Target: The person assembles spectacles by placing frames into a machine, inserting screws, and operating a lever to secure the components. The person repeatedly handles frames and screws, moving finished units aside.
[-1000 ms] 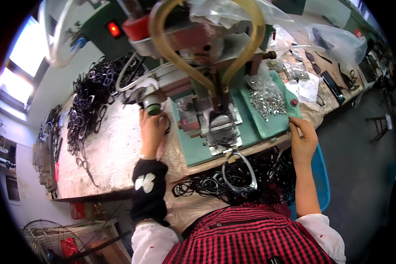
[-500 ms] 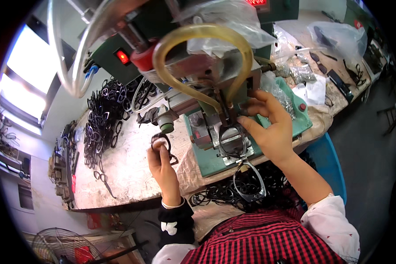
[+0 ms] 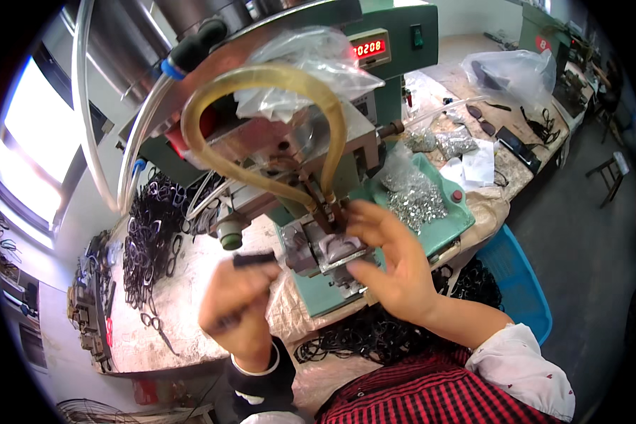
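My left hand, smeared by motion, is closed around a dark eyeglass frame left of the machine's fixture. Much of that frame is hidden by the fingers. My right hand is beside the small metal fixture, thumb and fingers apart with a gap between them. Its fingertips reach close to the slim tool of the press head, and nothing shows in its grasp. Above the fixture a yellowish hose loops over the green bench machine. No eyeglass frame shows on the fixture's plate.
Many dark eyeglass frames are heaped on the table's left; more dark frames lie over my lap. Small metal parts fill a green tray at the right. A blue basin stands below the table edge. A green knob juts from the machine.
The eyeglass frame that sat on the fixture is gone from there. My left hand, holding a dark frame, has moved and blurs. My right hand stays by the fixture. The view has shifted.
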Motion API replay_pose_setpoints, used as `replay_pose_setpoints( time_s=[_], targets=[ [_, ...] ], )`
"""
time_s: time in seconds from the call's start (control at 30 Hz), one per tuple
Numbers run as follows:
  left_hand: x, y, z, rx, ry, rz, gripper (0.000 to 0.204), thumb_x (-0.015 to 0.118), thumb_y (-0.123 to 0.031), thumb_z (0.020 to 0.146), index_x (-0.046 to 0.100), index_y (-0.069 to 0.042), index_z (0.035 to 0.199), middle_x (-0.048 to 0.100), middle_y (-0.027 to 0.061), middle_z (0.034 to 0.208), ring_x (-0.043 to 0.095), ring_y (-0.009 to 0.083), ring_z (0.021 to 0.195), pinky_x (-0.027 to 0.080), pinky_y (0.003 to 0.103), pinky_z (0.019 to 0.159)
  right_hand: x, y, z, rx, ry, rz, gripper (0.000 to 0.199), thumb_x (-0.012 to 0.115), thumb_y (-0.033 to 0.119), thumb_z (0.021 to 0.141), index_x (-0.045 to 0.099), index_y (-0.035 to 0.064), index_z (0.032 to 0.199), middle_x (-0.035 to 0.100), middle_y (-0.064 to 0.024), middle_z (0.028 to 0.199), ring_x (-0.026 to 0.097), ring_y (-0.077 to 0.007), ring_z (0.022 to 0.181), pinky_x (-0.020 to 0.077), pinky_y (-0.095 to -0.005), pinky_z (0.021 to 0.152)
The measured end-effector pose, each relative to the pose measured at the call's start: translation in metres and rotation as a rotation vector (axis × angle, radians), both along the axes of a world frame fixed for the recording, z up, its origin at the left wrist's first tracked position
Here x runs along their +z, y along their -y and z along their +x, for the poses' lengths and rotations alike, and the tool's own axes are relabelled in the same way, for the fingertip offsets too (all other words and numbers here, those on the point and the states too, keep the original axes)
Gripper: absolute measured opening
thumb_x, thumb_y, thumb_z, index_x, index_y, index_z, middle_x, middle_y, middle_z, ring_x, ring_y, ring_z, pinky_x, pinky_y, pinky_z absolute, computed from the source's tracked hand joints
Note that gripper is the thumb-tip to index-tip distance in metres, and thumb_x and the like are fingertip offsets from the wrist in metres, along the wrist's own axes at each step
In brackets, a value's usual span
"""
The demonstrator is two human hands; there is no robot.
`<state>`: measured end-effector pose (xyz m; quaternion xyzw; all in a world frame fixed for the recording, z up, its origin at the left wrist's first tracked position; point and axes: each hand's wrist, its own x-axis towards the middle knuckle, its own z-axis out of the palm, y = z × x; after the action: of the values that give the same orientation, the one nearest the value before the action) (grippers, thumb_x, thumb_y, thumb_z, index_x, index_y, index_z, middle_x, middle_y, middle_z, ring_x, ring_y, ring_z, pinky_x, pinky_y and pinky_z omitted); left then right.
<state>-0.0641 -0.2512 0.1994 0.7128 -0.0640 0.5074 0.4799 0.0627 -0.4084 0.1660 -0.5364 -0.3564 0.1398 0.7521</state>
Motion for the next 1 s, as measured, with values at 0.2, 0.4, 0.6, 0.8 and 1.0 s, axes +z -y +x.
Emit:
replay_pose_setpoints(
  time_s=[0.2, 0.4, 0.6, 0.8, 1.0],
  targets=[
    [-0.034, 0.025, 0.015, 0.029, -0.187, 0.789, 0.029, 0.079, -0.011, 0.069, 0.078, -0.014, 0.097, 0.074, 0.0004, 0.104, 0.059, 0.0226, 0.082, 0.054, 0.046, 0.09, -0.018, 0.013, 0.045, -0.1, 0.301, -0.187, 0.069, 0.047, -0.008, 0.073, 0.049, -0.0004, 0.142, 0.06, -0.0176, 0.132, 0.058, -0.0272, 0.127, 0.041, -0.0377, 0.112],
    [-0.027, 0.033, 0.02, 0.043, -0.263, 0.724, 0.027, 0.086, -0.007, 0.067, 0.078, -0.013, 0.092, 0.075, 0.0019, 0.099, 0.065, 0.0245, 0.084, 0.054, 0.046, 0.093, -0.056, 0.044, 0.11, -0.555, 0.264, -0.122, 0.062, 0.047, -0.009, 0.073, 0.055, 0.0007, 0.134, 0.065, -0.0138, 0.126, 0.065, -0.0237, 0.117, 0.0466, -0.0353, 0.104],
    [-0.012, 0.031, 0.023, -0.074, -0.408, 0.655, 0.028, 0.085, -0.002, 0.067, 0.079, -0.012, 0.093, 0.076, 0.0033, 0.101, 0.063, 0.0227, 0.08, 0.05, 0.049, 0.101, -0.083, 0.084, 0.09, -0.625, 0.495, -0.62, 0.025, 0.059, -0.002, 0.075, 0.071, 0.0037, 0.096, 0.069, -0.0123, 0.102, 0.066, -0.0321, 0.098, 0.0511, -0.041, 0.088],
    [-0.032, 0.038, 0.007, -0.062, -0.438, 0.52, 0.042, 0.085, -0.011, 0.069, 0.074, -0.01, 0.11, 0.068, 0.0127, 0.124, 0.063, 0.0329, 0.107, 0.042, 0.05, 0.109, -0.079, 0.079, 0.077, -0.749, 0.643, -0.885, 0.01, 0.074, 0.01, 0.075, 0.069, 0.0074, 0.083, 0.061, -0.0085, 0.089, 0.06, -0.0316, 0.095, 0.0486, -0.0442, 0.079],
    [-0.086, 0.02, -0.073, -0.246, -0.902, -0.388, 0.053, 0.076, -0.019, 0.086, 0.058, 0.0, 0.133, 0.064, 0.0147, 0.129, 0.059, 0.0264, 0.121, 0.045, 0.039, 0.103, -0.093, 0.075, 0.085, -0.774, 0.685, -0.742, 0.009, 0.072, 0.012, 0.075, 0.068, 0.0073, 0.081, 0.067, -0.0097, 0.084, 0.063, -0.0348, 0.085, 0.0505, -0.0433, 0.075]
  ],
)
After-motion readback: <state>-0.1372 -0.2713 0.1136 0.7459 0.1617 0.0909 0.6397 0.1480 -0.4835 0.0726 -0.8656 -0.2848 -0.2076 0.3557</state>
